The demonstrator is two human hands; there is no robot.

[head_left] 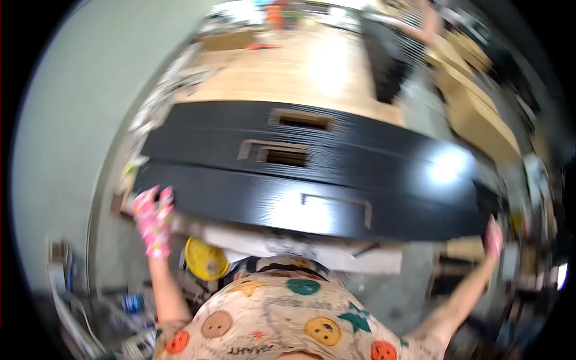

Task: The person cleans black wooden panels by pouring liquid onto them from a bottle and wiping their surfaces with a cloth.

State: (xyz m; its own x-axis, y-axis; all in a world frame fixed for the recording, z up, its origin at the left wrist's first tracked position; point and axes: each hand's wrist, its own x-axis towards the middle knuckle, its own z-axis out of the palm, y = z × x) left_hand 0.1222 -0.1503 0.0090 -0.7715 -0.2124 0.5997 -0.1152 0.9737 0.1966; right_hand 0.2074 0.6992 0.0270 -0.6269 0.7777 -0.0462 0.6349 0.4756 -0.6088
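Observation:
Across a wooden table lies a wide black panel [228,189] with rectangular cut-outs and folds, glossy in the light. My left hand [155,221], in a pink patterned glove, is at the panel's near left corner, fingers apart, with nothing visible in it. At the far right end, my right hand [493,239], also in a pink glove, is at the panel's right edge; its fingers are blurred and partly hidden. Two rectangular openings show the brown inner edges of the black material near the middle.
Beyond the panel is the wooden tabletop [270,75] with an orange object [275,17]. A person [414,36] stands at the back right near brown cardboard [474,102]. A yellow round object [206,259] is below the near edge. A wall [66,120] rises on the left.

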